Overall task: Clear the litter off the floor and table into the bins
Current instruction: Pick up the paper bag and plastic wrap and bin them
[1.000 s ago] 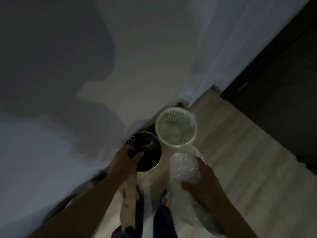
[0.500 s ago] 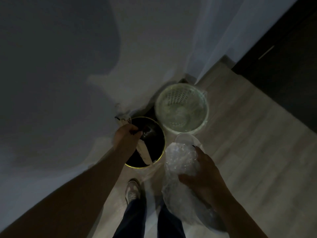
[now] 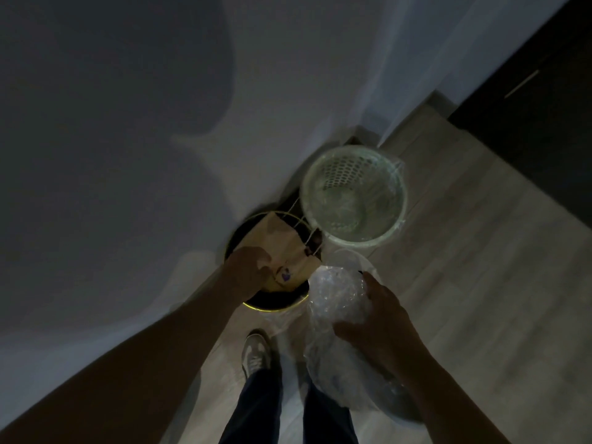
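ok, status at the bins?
Left hand grips paper bag over black bin mouth. Right hand holds bubble wrap. Green basket alongside; nothing seen blocking.

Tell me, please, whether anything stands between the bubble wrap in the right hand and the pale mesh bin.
Nothing visible does: the mesh bin stands open just beyond the bubble wrap. The paper bag in the left hand sits over the black bin beside it.

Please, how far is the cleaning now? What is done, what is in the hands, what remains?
Done: too dim to tell what the pale bin holds. In hand: the left hand grips a paper bag over the dark bin; the right hand holds plastic wrap. Left: drop both in.
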A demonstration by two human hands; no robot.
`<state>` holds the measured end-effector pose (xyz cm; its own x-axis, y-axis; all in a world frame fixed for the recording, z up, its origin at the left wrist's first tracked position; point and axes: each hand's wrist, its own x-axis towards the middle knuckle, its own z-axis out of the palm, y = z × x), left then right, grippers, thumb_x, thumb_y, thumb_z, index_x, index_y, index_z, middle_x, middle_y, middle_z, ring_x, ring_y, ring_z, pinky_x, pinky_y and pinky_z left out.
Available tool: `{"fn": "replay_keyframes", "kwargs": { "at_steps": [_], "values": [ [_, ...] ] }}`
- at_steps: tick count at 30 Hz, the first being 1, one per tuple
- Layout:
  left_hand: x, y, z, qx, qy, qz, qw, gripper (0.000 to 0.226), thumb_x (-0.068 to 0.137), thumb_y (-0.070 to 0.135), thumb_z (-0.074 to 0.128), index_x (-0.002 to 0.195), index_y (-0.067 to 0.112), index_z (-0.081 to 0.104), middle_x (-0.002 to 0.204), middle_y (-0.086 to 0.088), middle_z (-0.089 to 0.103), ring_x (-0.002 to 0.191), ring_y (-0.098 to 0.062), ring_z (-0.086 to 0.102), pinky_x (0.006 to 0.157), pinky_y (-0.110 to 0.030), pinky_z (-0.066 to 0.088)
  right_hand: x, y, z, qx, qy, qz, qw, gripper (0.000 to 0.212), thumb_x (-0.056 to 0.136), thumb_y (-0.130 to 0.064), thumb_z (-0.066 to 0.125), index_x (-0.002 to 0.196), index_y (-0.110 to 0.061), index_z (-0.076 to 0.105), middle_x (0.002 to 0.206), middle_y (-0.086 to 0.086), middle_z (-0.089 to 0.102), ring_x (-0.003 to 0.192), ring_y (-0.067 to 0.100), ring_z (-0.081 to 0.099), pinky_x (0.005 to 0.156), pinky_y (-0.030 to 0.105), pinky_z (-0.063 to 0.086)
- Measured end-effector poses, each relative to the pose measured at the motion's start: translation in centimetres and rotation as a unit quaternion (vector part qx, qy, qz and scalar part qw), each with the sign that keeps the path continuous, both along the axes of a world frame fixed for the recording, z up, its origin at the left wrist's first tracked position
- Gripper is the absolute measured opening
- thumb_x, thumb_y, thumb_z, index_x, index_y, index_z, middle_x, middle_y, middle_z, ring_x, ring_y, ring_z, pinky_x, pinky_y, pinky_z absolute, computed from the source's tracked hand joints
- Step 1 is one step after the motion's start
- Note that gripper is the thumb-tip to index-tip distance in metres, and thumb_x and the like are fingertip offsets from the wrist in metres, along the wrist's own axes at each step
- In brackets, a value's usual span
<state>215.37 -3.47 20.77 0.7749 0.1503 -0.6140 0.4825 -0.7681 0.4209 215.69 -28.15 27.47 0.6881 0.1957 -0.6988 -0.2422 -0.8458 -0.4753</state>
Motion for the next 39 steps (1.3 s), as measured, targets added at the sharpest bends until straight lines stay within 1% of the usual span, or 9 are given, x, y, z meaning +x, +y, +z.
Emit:
{"fn": "replay_keyframes", "kwargs": {
  "at_steps": [11,15,21,24,27,31,33,35,39],
  "values": [
    [-5.0,5.0,1.7,0.031,0.047,-0.007,0.998,0.027,0.091,0.018,0.056,0.117,0.01,0.062,0.121,-0.005,0.063,0.117,-0.02,0.054,0.094,-0.025,0.039,1.8,6.5,-3.4,-0.001,0.108,0.087,0.99,0.108,0.068,-0.046,0.077,0.152,-0.028,0.011,0.148,0.008,0.031,0.133,0.03,0.038,0.104,0.047,0.042],
    [-6.3,6.7,1.9,0.026,0.066,-0.013,0.997,0.027,0.092,0.02,0.057,0.117,0.009,0.061,0.119,-0.005,0.063,0.112,-0.019,0.057,0.092,-0.024,0.041,3.4,10.3,-5.5,0.037,0.141,0.097,0.985,0.104,0.071,-0.04,0.08,0.152,-0.026,0.018,0.147,0.011,0.038,0.13,0.03,0.045,0.102,0.045,0.045],
    [-7.6,8.5,1.8,0.024,0.056,0.01,0.998,0.028,0.092,0.021,0.057,0.118,0.011,0.06,0.118,-0.006,0.063,0.112,-0.019,0.057,0.095,-0.029,0.045,4.8,14.1,-7.5,0.025,0.143,0.07,0.987,0.109,0.065,-0.057,0.076,0.152,-0.032,0.015,0.146,0.006,0.039,0.13,0.028,0.044,0.1,0.043,0.045],
    [-7.8,9.0,2.0,0.007,0.056,0.03,0.998,0.028,0.092,0.019,0.058,0.118,0.009,0.06,0.117,-0.008,0.064,0.111,-0.021,0.058,0.096,-0.035,0.046,4.6,14.3,-7.8,0.009,0.073,0.086,0.994,0.088,0.072,-0.044,0.073,0.148,-0.03,0.029,0.132,0.008,0.052,0.12,0.027,0.052,0.097,0.04,0.047],
    [-7.7,9.1,2.6,0.0,0.056,0.032,0.998,0.028,0.092,0.02,0.058,0.117,0.009,0.061,0.116,-0.008,0.064,0.109,-0.021,0.059,0.095,-0.036,0.047,4.0,14.3,-7.6,-0.006,0.009,0.1,0.995,0.065,0.077,-0.035,0.07,0.137,-0.023,0.047,0.112,0.006,0.063,0.104,0.026,0.06,0.083,0.033,0.05],
    [-7.2,8.8,3.4,-0.006,0.046,0.036,0.998,0.027,0.092,0.019,0.058,0.116,0.008,0.061,0.116,-0.008,0.065,0.11,-0.021,0.059,0.095,-0.035,0.047,4.1,13.9,-7.1,-0.09,-0.064,0.116,0.987,0.035,0.085,-0.03,0.062,0.117,-0.015,0.062,0.11,0.009,0.068,0.102,0.025,0.063,0.083,0.031,0.051],
    [-6.9,8.7,3.9,-0.001,0.04,0.037,0.999,0.027,0.091,0.018,0.058,0.116,0.008,0.061,0.116,-0.008,0.065,0.112,-0.022,0.058,0.095,-0.035,0.046,4.3,13.6,-7.2,-0.076,-0.086,0.099,0.988,0.026,0.088,-0.024,0.061,0.109,-0.01,0.066,0.107,0.01,0.07,0.099,0.024,0.064,0.082,0.029,0.051],
    [-6.6,8.6,4.1,-0.002,0.037,0.037,0.999,0.026,0.092,0.018,0.058,0.116,0.008,0.061,0.117,-0.009,0.065,0.113,-0.023,0.058,0.096,-0.036,0.046,4.5,13.6,-7.3,-0.021,-0.058,0.058,0.996,0.03,0.087,-0.021,0.066,0.113,-0.007,0.065,0.11,0.011,0.069,0.102,0.024,0.064,0.089,0.032,0.05],
    [-6.3,8.7,4.3,-0.004,0.046,0.03,0.998,0.028,0.093,0.018,0.058,0.118,0.007,0.06,0.12,-0.01,0.063,0.115,-0.023,0.056,0.097,-0.036,0.045,4.0,13.7,-7.3,0.056,0.011,0.025,0.998,0.063,0.076,-0.028,0.079,0.131,-0.011,0.054,0.12,0.007,0.064,0.113,0.019,0.059,0.099,0.034,0.045]
  ]
}}
